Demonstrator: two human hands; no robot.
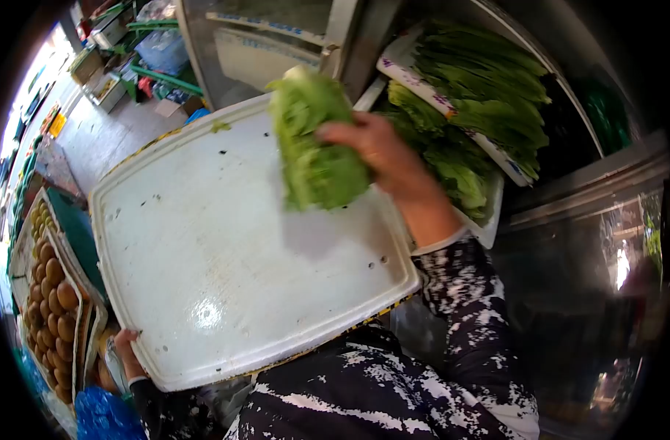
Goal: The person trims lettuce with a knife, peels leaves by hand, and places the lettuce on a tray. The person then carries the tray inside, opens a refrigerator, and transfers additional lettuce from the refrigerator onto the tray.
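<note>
A white foam box lid [203, 235] lies tilted in front of my body, its surface wet and dotted with small dark specks. My left hand [130, 353] grips its near left corner, thumb on top and the other fingers hidden. Over the lid's far right part, my right hand [379, 150] is closed around a bunch of green lettuce [313, 139]. The bunch is slightly blurred and casts a shadow on the lid. To the right of that hand, more leafy lettuce [489, 88] is stacked in a white container [492, 216], with printed white wrapping strips [416, 88] across it.
Brown oval fruit [53, 301], like kiwis, fills a box on the left, with a blue plastic bag [108, 414] below. A metal-framed cabinet [276, 37] stands behind the lid. Dark shiny panels [569, 293] line the right. Shelves with a blue bin [163, 51] stand at upper left.
</note>
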